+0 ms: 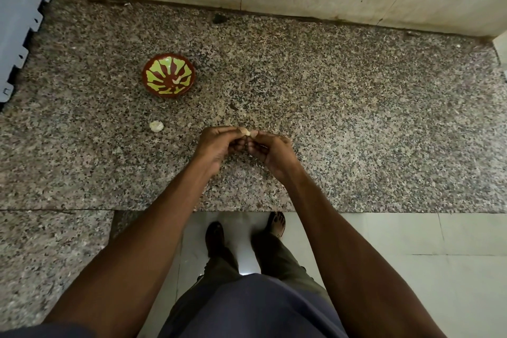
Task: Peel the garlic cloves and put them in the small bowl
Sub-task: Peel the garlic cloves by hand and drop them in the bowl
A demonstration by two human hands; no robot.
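Now both hands meet over the granite counter (356, 118), left hand (219, 145) and right hand (270, 149) pinching one garlic clove (247, 132) at their fingertips; the small bowl (168, 74), well left, holds one peeled clove (177, 79).

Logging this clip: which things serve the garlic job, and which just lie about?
Job: garlic clove pinched between left hand and right hand; small bowl holding a peeled clove; garlic piece on granite counter.
Lying about: grey plastic panel.
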